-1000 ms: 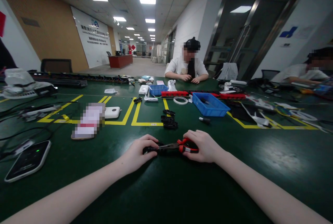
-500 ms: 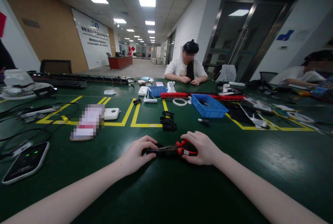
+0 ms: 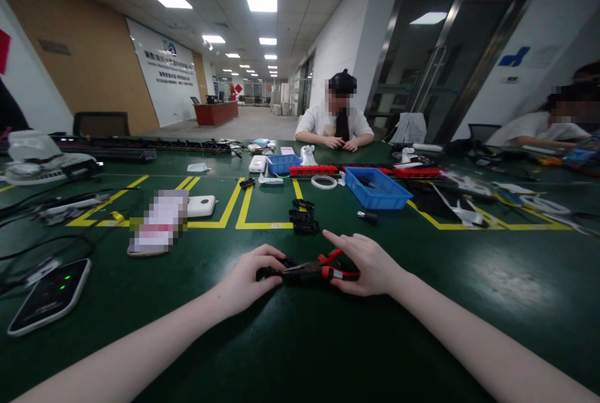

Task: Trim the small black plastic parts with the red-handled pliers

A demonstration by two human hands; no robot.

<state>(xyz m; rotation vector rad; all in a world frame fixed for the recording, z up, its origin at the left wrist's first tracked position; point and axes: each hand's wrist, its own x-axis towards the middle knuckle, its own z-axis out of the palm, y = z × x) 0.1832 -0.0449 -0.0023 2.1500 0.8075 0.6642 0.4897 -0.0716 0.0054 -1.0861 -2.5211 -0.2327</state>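
My left hand [image 3: 253, 273] is closed around a small black part [image 3: 267, 272], most of it hidden by the fingers and thumb. From the right, the jaws of red-handled needle-nose pliers [image 3: 328, 268] reach to that part, close to my left fingertips. My right hand [image 3: 368, 263] grips the pliers' handles, with its index finger stretched out above them. Whether the jaws pinch the part I cannot tell. Just beyond my hands several similar black parts [image 3: 304, 220] lie in a row on the green table [image 3: 290, 353].
A blue bin [image 3: 377, 189] with a dark item stands beyond my right hand, near a small black cylinder [image 3: 367, 217]. To the left lie a phone [image 3: 49, 295], a pixelated phone [image 3: 157, 225] and a white device [image 3: 201, 205]. A person [image 3: 335, 115] sits opposite.
My right index finger has lifted off the pliers and straightened. The pliers have shifted very slightly to the right; my left hand stays almost where it was.
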